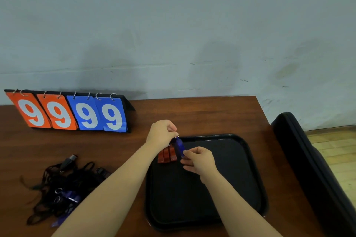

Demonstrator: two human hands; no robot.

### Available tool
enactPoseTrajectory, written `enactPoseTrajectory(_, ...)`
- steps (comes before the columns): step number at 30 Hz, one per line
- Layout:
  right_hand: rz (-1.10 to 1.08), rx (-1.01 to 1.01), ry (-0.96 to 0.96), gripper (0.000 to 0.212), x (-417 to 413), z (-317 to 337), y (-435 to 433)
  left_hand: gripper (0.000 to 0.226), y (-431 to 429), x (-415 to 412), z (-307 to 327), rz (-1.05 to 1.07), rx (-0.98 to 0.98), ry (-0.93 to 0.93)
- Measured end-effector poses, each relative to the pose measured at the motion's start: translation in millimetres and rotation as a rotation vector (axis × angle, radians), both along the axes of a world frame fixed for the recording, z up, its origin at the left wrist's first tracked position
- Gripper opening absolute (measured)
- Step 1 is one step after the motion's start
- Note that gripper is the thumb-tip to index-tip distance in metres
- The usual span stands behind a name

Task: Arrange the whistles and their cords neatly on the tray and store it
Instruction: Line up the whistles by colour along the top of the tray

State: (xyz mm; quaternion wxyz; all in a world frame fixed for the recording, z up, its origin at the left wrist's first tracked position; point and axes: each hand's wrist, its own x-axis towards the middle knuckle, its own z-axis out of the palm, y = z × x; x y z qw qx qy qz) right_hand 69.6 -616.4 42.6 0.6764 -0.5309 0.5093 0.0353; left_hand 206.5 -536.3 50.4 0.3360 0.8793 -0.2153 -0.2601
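Left grip (162,133) pinching blue whistle (179,145) by its ring, right grip (199,159) pinching its lower end. At far-left corner of tray (233,171), just beside three red whistles (167,155).

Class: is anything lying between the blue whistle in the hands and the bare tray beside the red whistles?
Nothing visible does. The left hand and right hand hold the blue whistle just right of the three red whistles, with bare tray beside them.
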Motion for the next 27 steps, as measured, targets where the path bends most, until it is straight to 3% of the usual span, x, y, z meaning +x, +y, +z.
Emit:
enactPoseTrajectory(10,0.034,0.029,0.161,0.011,11,-12,-1,0.015,-14,3,-18,-0.038,0.185,-0.058)
enactPoseTrajectory(27,0.052,0.058,0.188,0.013,12,-16,-2,0.017,-12,5,-34,-0.055,0.165,-0.068)
